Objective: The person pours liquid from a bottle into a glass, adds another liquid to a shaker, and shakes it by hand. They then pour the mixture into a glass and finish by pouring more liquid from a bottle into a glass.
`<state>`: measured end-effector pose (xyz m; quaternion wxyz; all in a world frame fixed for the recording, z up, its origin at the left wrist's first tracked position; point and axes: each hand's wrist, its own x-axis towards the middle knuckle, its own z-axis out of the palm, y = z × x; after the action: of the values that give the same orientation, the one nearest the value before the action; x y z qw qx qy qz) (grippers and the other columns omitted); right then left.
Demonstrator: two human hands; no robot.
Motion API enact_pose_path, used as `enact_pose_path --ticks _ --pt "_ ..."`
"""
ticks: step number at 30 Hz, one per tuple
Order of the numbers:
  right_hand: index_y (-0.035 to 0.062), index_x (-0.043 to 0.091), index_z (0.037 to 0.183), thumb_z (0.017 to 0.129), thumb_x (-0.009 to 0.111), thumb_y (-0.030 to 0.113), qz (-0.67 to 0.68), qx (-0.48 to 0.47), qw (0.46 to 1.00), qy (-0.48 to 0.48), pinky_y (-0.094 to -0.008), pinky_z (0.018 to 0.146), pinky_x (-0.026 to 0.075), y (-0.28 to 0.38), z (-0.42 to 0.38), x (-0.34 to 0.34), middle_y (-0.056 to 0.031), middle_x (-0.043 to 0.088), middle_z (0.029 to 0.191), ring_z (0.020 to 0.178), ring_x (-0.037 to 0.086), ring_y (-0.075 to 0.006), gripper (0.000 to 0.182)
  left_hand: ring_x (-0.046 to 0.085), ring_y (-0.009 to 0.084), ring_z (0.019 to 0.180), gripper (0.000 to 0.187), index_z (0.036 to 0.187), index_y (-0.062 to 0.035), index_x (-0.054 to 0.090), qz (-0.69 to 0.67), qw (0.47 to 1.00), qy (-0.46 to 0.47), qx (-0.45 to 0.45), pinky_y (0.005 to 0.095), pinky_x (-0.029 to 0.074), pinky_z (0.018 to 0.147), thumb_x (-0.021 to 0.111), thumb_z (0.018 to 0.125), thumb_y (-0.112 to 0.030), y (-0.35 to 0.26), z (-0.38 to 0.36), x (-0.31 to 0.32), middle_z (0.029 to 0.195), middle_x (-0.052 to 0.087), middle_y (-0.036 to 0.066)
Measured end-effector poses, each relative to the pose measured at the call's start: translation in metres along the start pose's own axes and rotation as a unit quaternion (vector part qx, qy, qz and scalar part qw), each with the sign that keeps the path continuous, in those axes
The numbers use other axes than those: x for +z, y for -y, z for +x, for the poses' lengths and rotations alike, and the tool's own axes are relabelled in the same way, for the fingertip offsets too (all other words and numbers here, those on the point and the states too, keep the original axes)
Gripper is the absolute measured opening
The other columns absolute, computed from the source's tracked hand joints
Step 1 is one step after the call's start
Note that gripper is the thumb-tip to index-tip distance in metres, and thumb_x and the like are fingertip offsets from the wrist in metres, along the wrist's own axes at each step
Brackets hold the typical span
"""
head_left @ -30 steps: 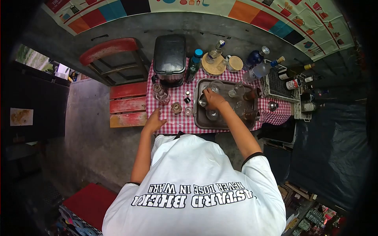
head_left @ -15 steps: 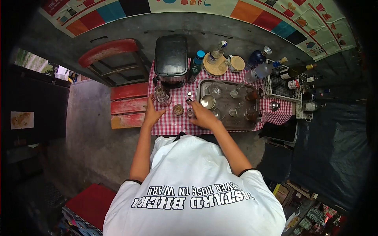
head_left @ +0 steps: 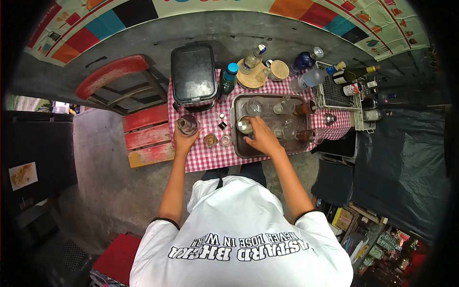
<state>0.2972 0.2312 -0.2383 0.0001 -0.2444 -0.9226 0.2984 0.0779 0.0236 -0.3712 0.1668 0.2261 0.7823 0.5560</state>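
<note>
My left hand [head_left: 183, 142] is wrapped around a clear glass bottle [head_left: 188, 125] at the table's left edge, its open mouth facing up towards me. Over the tray's left side, my right hand [head_left: 264, 137] has its thumb and fingers apart, the fingertips at the rim of a metal cup [head_left: 245, 126]. Between the hands, a small jar with brownish contents [head_left: 210, 139] stands beside a small clear glass [head_left: 226, 140]. Just behind them lie a black cap [head_left: 222, 125] and a small white cap [head_left: 221, 115].
Several glasses stand on the brown tray [head_left: 234, 112]. Behind are a black bin [head_left: 193, 71], a blue-capped bottle [head_left: 228, 81] and a wooden board [head_left: 251, 82] bearing a bottle. A wire rack [head_left: 334, 98] with bottles is at right; a red chair [head_left: 143, 122] is at left.
My left hand has closed around the glass bottle. My right hand has moved right, from the small glass and black cap to the metal cup on the tray. The camera view has shifted.
</note>
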Motion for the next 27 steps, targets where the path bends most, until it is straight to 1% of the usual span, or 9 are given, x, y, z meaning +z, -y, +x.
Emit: enact_pose_path --ticks 7,9,11,12,15,19,21,22,27 --pt "0.0009 0.047 0.131 0.074 0.076 0.011 -0.008 -0.133 0.986 0.097 -0.0436 0.095 0.049 0.016 0.003 0.046 -0.0191 0.052 0.122 0.111 0.058 -0.0366 0.065 0.067 0.0279 0.102 0.067 0.118 -0.0037 0.055 0.034 0.999 -0.027 0.01 0.0379 0.053 0.087 0.09 0.065 -0.021 -0.011 -0.005 -0.006 0.112 0.067 0.015" --pt "0.0028 0.04 0.141 0.076 0.073 0.009 -0.03 -0.127 0.983 0.128 -0.0427 0.096 0.048 0.016 0.008 0.065 -0.0208 0.05 0.129 0.115 0.057 -0.037 0.073 0.066 0.0263 0.103 0.07 0.121 -0.0019 0.054 -0.02 1.0 -0.014 0.001 0.0363 0.053 0.088 0.09 0.065 -0.022 0.004 -0.007 -0.017 0.113 0.066 0.015" --pt "0.0027 0.031 0.148 0.078 0.068 0.005 -0.127 -0.008 0.969 0.21 -0.0439 0.091 0.051 0.018 0.012 0.085 -0.0238 0.048 0.135 0.109 0.06 -0.0393 0.08 0.065 0.0249 0.102 0.071 0.123 -0.0009 0.053 -0.057 0.998 -0.005 0.001 0.0359 0.052 0.089 0.09 0.066 -0.021 0.01 -0.017 -0.031 0.113 0.065 0.014" --pt "0.0028 0.024 0.152 0.078 0.064 0.003 -0.139 -0.021 0.958 0.248 -0.0446 0.086 0.053 0.025 0.015 0.081 -0.0269 0.048 0.138 0.106 0.063 -0.0415 0.084 0.065 0.0237 0.102 0.07 0.123 -0.001 0.053 -0.073 0.997 -0.003 0.003 0.0355 0.052 0.09 0.09 0.067 -0.019 0.007 -0.022 -0.039 0.113 0.065 0.014" --pt "0.0037 0.025 0.152 0.079 0.064 0.004 -0.152 0.011 0.945 0.289 -0.0433 0.086 0.054 0.023 0.028 0.094 -0.0272 0.049 0.138 0.107 0.063 -0.0414 0.083 0.064 0.0211 0.101 0.067 0.123 -0.0019 0.053 -0.109 0.994 0.016 -0.014 0.0347 0.053 0.089 0.089 0.068 -0.011 -0.028 -0.044 -0.064 0.113 0.064 0.012" --pt "0.0035 0.029 0.15 0.082 0.061 0.006 -0.195 -0.011 0.938 0.285 -0.0424 0.089 0.053 0.004 0.032 0.121 -0.0265 0.048 0.14 0.112 0.061 -0.0395 0.075 0.065 0.0199 0.099 0.065 0.122 -0.0024 0.055 -0.083 0.996 0.044 -0.01 0.0341 0.054 0.087 0.089 0.067 -0.01 -0.037 -0.062 -0.084 0.114 0.064 0.011" --pt "0.0021 0.038 0.142 0.085 0.059 0.009 -0.163 -0.068 0.964 0.198 -0.0427 0.093 0.052 -0.013 0.03 0.136 -0.0232 0.052 0.135 0.116 0.059 -0.0378 0.061 0.064 0.0202 0.103 0.065 0.123 0.0003 0.053 -0.009 1.0 0.015 0.006 0.0346 0.052 0.093 0.087 0.068 -0.006 -0.053 -0.071 -0.091 0.115 0.063 0.011" --pt "0.0021 0.038 0.142 0.085 0.059 0.009 -0.163 -0.068 0.965 0.195 -0.0427 0.093 0.052 -0.018 0.03 0.142 -0.0232 0.052 0.135 0.116 0.059 -0.0378 0.061 0.062 0.0212 0.107 0.071 0.127 -0.0002 0.05 -0.042 0.999 0.008 -0.03 0.0353 0.051 0.095 0.088 0.067 -0.006 -0.066 -0.077 -0.091 0.119 0.061 0.011" --pt "0.0041 0.051 0.124 0.086 0.059 0.012 -0.114 -0.096 0.978 0.143 -0.043 0.093 0.051 -0.026 0.035 0.143 -0.0176 0.056 0.126 0.115 0.059 -0.0336 0.039 0.061 0.022 0.11 0.077 0.13 -0.0008 0.047 -0.032 0.999 0.035 0.003 0.0358 0.05 0.096 0.089 0.065 -0.01 -0.089 -0.081 -0.096 0.122 0.059 0.012"
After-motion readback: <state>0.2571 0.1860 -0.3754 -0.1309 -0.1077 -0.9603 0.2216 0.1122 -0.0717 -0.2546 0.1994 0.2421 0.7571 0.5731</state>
